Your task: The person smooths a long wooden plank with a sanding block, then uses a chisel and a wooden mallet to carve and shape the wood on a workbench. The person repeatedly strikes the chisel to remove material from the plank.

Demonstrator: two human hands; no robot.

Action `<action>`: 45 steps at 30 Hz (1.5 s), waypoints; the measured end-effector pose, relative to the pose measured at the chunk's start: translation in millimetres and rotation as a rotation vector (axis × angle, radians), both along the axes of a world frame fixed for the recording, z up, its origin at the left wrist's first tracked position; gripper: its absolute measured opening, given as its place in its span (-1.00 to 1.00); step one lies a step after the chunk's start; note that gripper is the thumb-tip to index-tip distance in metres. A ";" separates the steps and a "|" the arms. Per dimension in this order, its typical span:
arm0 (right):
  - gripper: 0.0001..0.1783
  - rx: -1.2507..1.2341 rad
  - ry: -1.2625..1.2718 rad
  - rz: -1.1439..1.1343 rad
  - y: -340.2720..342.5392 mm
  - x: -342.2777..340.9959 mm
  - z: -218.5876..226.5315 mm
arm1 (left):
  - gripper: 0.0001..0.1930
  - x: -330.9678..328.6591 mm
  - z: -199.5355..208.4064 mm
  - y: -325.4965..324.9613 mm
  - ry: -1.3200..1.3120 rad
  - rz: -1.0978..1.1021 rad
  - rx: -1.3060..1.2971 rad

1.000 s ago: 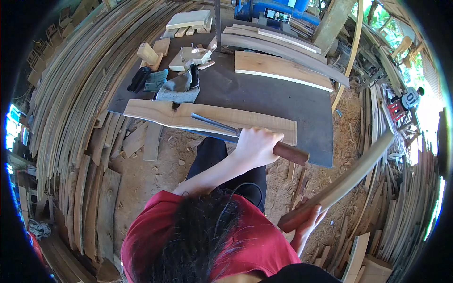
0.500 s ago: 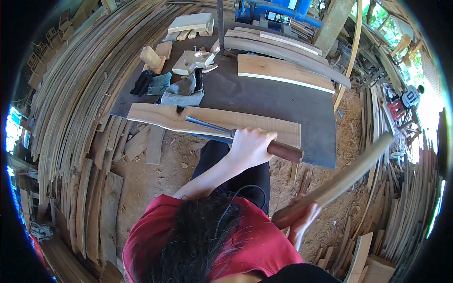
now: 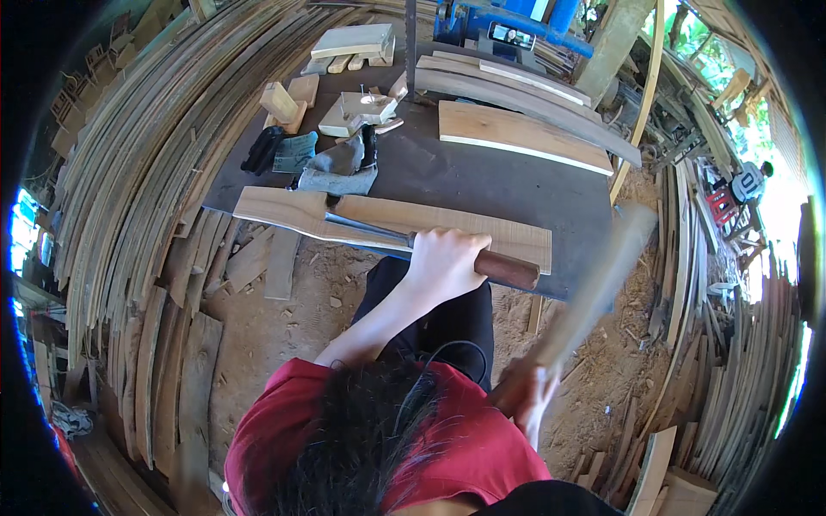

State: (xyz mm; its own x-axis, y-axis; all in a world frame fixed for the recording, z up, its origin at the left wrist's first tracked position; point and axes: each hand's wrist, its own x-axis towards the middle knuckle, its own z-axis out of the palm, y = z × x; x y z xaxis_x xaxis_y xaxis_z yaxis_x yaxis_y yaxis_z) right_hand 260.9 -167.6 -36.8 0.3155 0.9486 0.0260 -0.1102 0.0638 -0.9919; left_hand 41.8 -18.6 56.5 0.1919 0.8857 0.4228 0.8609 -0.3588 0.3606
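Observation:
My left hand [image 3: 443,258] is closed around a chisel with a brown wooden handle [image 3: 509,269]. Its steel blade [image 3: 361,228] lies on a long pale board [image 3: 284,211] at the near edge of a dark worktable [image 3: 482,176]. The blade tip meets a notch cut in the board. My right hand [image 3: 527,397] grips the lower end of a long wooden club [image 3: 602,275]. The club is blurred with motion and angles up to the right of the chisel handle, apart from it.
Grey cloths and dark gloves [image 3: 340,168], wood blocks [image 3: 284,99] and a thick plank [image 3: 516,138] lie on the table. A blue machine [image 3: 508,21] stands behind. Stacked bent planks [image 3: 138,198] wall the left and right [image 3: 731,361]. Sawdust and offcuts [image 3: 275,284] cover the ground.
The club in my right hand has swung up and leftward, closer to the chisel handle, and is now blurred. My left hand keeps the chisel on the board.

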 end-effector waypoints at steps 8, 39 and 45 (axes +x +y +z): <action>-0.34 -0.054 0.041 -0.120 17.5 -5.7 44.6 | -0.77 -25.2 -2.8 -1.5 0.022 0.119 -0.069; -0.41 -0.087 0.150 0.159 43.1 -52.2 35.3 | -0.79 -108.3 -4.6 3.6 0.004 0.161 0.028; -0.26 -0.277 0.019 0.566 35.6 -66.9 15.9 | -0.81 -130.5 -8.0 7.1 0.038 0.220 0.030</action>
State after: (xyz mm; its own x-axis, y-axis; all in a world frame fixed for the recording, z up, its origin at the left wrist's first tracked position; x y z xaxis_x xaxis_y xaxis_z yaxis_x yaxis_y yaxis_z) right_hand 194.0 -132.0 -20.9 -0.2398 0.9393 -0.2453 -0.0698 -0.2687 -0.9607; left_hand -88.7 -11.5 48.5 0.0120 0.8949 0.4460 0.9323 -0.1712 0.3186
